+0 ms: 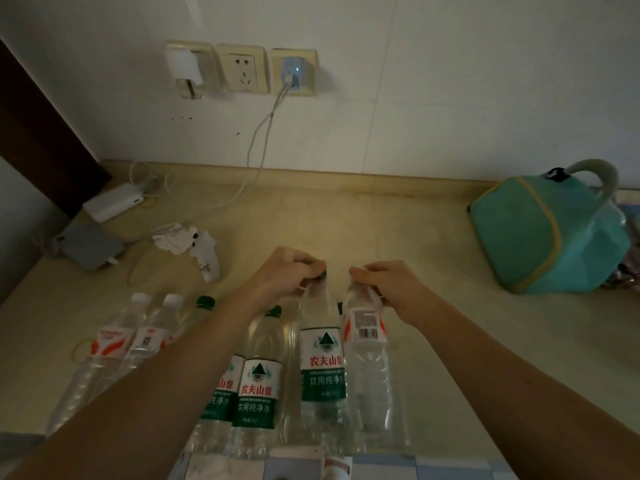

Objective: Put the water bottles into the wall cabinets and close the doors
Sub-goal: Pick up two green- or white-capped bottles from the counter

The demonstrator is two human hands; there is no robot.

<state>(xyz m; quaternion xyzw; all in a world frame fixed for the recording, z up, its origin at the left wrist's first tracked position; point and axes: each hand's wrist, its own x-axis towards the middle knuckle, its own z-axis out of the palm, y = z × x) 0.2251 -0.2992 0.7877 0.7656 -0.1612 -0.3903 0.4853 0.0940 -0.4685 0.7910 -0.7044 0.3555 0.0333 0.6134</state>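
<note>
Two bottles stand mid-frame on the tabletop (433, 237) — the left hand (287, 271) pinches the green-label bottle (322, 368) by its cap, the right hand (388, 285) grips the red-label bottle (367, 358) at its neck. More bottles (138, 341) lower left; teal bag (540, 233) right.

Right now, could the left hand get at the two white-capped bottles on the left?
Probably not: the left hand already holds a green-label bottle by its cap. The white-capped bottles stand unobstructed.

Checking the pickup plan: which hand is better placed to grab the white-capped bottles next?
Left. The white-capped bottles stand at the far left, on the left hand side; the right hand would have to cross over.
</note>
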